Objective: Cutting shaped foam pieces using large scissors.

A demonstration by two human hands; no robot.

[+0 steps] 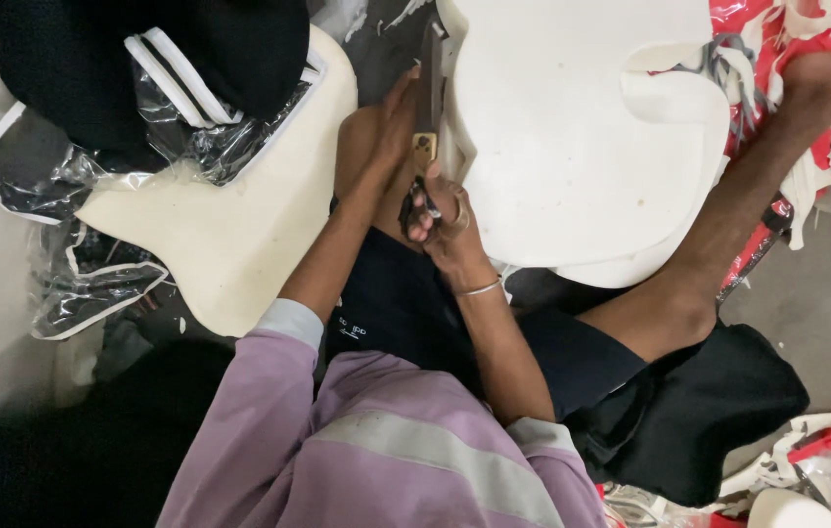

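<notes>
I sit on the floor with a large white foam piece (572, 127) lying over my lap and leg. My right hand (443, 220), with a ring and a thin bangle, grips the handles of big dark scissors (428, 88). Their blades point away from me along the foam's left edge. My left hand (381, 132) lies right beside the blades at that edge, thumb against the scissors. Its fingers are hidden, so its hold on the foam is unclear.
A second cream foam piece (239, 220) lies at the left, partly under clear plastic bags (180, 137) of black cloth with white stripes. Red and white scraps (807, 39) pile up at the right, beyond my bare leg (728, 215). Grey floor (826, 313) shows at the right.
</notes>
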